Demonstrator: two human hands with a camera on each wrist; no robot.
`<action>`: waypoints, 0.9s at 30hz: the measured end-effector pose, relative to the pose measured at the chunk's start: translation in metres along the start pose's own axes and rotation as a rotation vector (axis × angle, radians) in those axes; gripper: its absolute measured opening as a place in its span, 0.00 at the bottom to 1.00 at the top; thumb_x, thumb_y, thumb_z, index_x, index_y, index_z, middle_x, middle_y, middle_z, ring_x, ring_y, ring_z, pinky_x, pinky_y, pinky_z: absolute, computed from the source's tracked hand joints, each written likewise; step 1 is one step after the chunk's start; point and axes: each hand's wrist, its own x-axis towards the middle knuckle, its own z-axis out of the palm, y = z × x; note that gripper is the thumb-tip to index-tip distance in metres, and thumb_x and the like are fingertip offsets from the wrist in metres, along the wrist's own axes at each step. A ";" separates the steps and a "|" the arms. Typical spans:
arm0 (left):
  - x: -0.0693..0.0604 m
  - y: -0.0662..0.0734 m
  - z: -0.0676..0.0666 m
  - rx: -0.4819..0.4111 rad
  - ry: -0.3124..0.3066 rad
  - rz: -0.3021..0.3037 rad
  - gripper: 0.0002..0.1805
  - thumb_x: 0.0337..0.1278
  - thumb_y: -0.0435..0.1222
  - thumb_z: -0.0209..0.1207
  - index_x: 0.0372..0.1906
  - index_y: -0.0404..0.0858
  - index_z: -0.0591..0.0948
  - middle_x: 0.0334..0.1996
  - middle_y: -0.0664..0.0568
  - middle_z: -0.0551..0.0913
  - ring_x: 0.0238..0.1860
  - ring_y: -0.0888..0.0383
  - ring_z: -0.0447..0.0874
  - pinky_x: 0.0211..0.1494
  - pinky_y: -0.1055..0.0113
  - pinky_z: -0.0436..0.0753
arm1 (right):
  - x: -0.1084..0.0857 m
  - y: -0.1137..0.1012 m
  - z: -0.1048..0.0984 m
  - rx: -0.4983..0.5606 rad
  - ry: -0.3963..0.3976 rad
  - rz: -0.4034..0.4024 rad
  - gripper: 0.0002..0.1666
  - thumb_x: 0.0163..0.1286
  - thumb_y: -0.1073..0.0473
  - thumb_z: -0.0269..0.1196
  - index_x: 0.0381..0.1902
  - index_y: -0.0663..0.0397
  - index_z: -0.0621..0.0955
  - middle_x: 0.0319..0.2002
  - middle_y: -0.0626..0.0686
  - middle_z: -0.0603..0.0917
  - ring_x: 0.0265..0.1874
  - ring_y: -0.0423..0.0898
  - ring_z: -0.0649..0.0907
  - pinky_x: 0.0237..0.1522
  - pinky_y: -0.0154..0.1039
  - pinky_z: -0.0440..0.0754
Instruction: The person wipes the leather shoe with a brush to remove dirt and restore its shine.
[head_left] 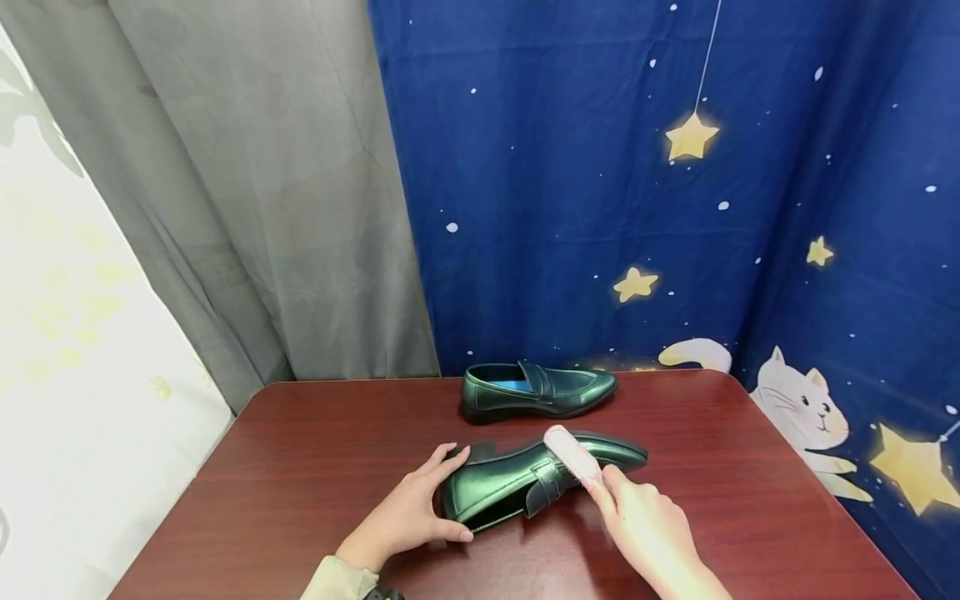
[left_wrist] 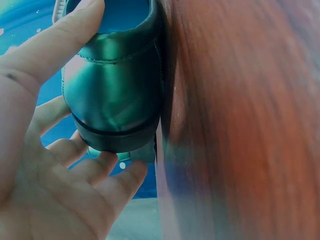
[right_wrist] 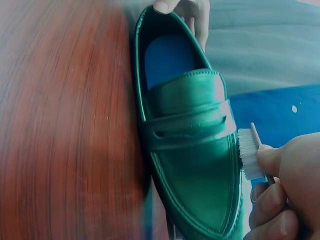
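Note:
A shiny dark green loafer (head_left: 495,484) lies tipped on its side on the table, toe to the right. At its heel, my left hand (head_left: 405,510) grips the shoe, thumb at the opening's rim and fingers around the back and sole side, as the left wrist view shows near the heel (left_wrist: 112,95). My right hand (head_left: 651,523) holds a small pale pink brush (head_left: 573,454) by its handle. In the right wrist view, white bristles (right_wrist: 248,154) meet the loafer's upper side edge beside the strap (right_wrist: 192,130). A blue insole (right_wrist: 170,60) shows inside.
Behind, a matching green loafer (head_left: 540,393) stands upright near the far edge of the reddish-brown table (head_left: 330,450). Grey curtain (head_left: 300,208) and blue star-patterned curtain (head_left: 555,183) hang beyond that edge.

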 end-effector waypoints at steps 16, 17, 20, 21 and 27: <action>0.000 0.000 0.001 0.002 0.004 0.008 0.58 0.41 0.59 0.76 0.79 0.61 0.58 0.81 0.46 0.54 0.74 0.38 0.64 0.66 0.36 0.71 | -0.001 0.007 0.000 0.018 -0.021 0.024 0.17 0.75 0.37 0.56 0.35 0.42 0.75 0.20 0.51 0.78 0.20 0.52 0.81 0.20 0.50 0.69; 0.000 0.000 0.001 0.000 0.004 0.010 0.58 0.41 0.59 0.76 0.79 0.61 0.58 0.81 0.46 0.54 0.74 0.38 0.64 0.66 0.36 0.71 | -0.001 0.007 0.000 0.018 -0.018 0.024 0.17 0.75 0.37 0.56 0.35 0.42 0.75 0.20 0.51 0.79 0.21 0.52 0.81 0.20 0.50 0.69; 0.000 -0.001 0.002 -0.001 0.005 0.011 0.58 0.41 0.59 0.76 0.79 0.61 0.58 0.81 0.46 0.54 0.75 0.39 0.64 0.66 0.37 0.71 | -0.002 0.007 0.002 0.023 -0.009 0.025 0.18 0.75 0.36 0.56 0.34 0.41 0.74 0.21 0.52 0.80 0.21 0.53 0.82 0.20 0.51 0.69; 0.000 -0.001 0.002 0.002 0.007 0.011 0.58 0.41 0.59 0.76 0.79 0.61 0.58 0.81 0.46 0.54 0.75 0.39 0.64 0.66 0.37 0.71 | -0.002 0.007 0.002 0.025 -0.009 0.026 0.18 0.75 0.36 0.56 0.34 0.41 0.74 0.21 0.52 0.80 0.21 0.53 0.82 0.20 0.50 0.69; -0.001 -0.002 0.002 0.009 0.019 0.018 0.58 0.40 0.59 0.76 0.79 0.61 0.58 0.81 0.46 0.54 0.74 0.37 0.63 0.66 0.36 0.71 | -0.003 0.004 0.003 0.024 0.022 0.013 0.18 0.75 0.38 0.57 0.33 0.43 0.73 0.18 0.50 0.76 0.18 0.52 0.79 0.19 0.49 0.67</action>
